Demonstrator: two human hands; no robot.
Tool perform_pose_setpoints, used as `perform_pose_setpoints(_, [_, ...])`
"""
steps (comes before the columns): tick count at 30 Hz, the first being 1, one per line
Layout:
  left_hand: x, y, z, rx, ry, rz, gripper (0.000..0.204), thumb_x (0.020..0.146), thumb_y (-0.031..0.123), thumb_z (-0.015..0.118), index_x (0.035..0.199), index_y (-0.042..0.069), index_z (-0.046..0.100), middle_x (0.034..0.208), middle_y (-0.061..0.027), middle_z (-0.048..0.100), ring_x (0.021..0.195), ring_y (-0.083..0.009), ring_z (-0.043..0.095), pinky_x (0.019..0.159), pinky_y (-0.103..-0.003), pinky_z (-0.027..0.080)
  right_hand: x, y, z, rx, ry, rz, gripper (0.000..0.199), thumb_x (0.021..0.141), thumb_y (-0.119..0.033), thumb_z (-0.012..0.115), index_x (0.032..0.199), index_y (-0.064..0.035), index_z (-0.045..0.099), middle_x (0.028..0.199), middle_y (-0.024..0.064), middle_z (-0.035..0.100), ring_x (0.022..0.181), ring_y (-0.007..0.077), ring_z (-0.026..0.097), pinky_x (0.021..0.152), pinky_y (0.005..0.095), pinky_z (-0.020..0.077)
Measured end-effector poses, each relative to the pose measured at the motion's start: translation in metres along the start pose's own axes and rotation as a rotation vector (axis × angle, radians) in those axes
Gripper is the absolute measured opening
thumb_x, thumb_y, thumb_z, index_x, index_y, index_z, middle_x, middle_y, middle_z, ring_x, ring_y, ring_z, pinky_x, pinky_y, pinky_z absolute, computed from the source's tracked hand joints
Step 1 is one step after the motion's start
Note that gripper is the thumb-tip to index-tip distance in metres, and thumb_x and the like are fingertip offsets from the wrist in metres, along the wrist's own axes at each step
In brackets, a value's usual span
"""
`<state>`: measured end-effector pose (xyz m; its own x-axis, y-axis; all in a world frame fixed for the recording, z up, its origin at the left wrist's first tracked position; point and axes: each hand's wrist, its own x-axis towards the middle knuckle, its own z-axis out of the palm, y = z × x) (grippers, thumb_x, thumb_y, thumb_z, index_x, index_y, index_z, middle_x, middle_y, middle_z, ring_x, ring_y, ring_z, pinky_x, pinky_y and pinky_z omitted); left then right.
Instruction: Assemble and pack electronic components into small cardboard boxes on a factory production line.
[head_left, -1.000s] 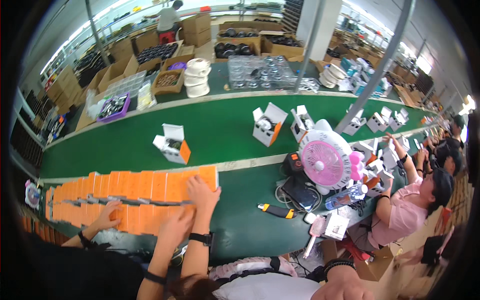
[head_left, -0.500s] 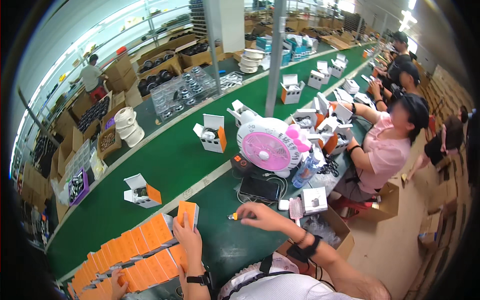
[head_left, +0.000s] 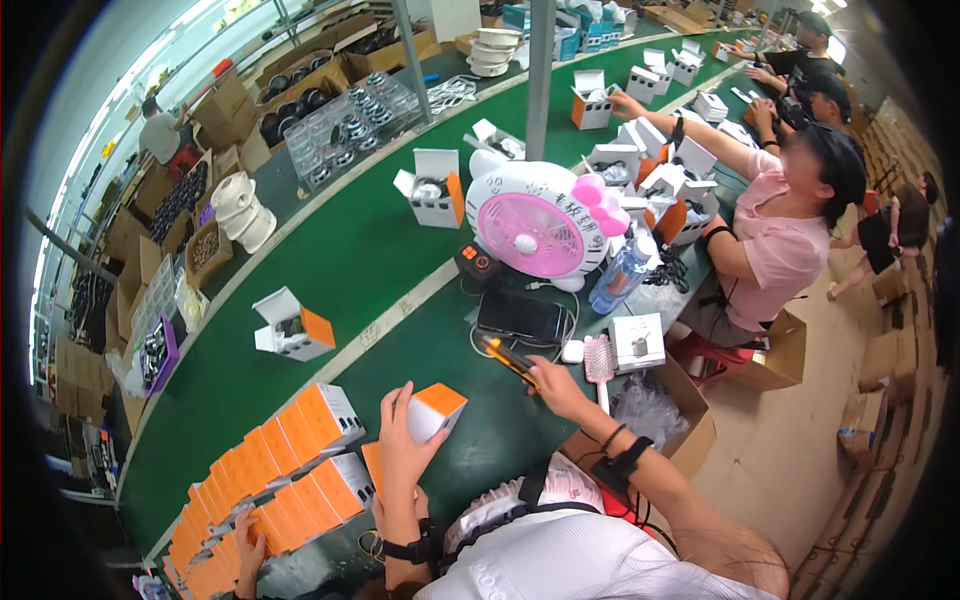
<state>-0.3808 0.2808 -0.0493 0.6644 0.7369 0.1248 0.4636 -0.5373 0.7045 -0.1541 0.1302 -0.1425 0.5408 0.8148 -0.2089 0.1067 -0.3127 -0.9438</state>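
Note:
My left hand (head_left: 402, 452) grips a small white box with an orange top (head_left: 438, 408), held upright just above the dark green bench (head_left: 480, 450). My right hand (head_left: 560, 388) is closed on the handle of an orange and black cutter (head_left: 505, 355), whose tip points away toward a black tablet (head_left: 520, 316). Rows of matching orange and white boxes (head_left: 270, 475) lie to the left of the held box. Both forearms wear dark wristbands.
A green conveyor belt (head_left: 340, 260) carries open white boxes (head_left: 292, 328). A pink fan (head_left: 535, 222), a water bottle (head_left: 620, 275) and a pink hairbrush (head_left: 598, 362) stand to the right. A co-worker in a pink shirt (head_left: 785, 250) sits beyond. Another hand (head_left: 245, 548) rests at lower left.
My left hand has lifted one orange-topped box off the row and brought it closer. My right hand has closed on the cutter. The view has swung to the right.

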Motion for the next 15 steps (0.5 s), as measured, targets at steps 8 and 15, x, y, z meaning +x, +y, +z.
perform_pose_setpoints(8, [-0.008,-0.006,0.02,0.101,0.033,-0.018,0.055,0.065,0.016,0.076,0.113,0.001,0.054,0.108,-0.0172,0.055,0.099,-0.0352,0.054,0.086,-0.041,0.044,-0.024,-0.03,-0.02,0.597,-0.117,0.122,0.025,0.096,-0.023,0.047,0.108,-0.0018,0.047,0.081,0.0065,0.057,0.059,0.0098,0.053,0.05,0.0232,0.0429])
perform_pose_setpoints(15, [-0.013,-0.006,0.022,0.098,0.048,-0.013,0.057,0.066,0.017,0.076,0.115,0.002,0.053,0.111,-0.0165,0.054,0.104,-0.0349,0.05,0.09,-0.041,0.041,-0.027,-0.046,-0.019,0.68,-0.091,0.099,0.022,0.093,-0.025,0.054,0.097,-0.0042,0.049,0.074,0.0043,0.057,0.051,0.0083,0.05,0.045,0.0213,0.039])
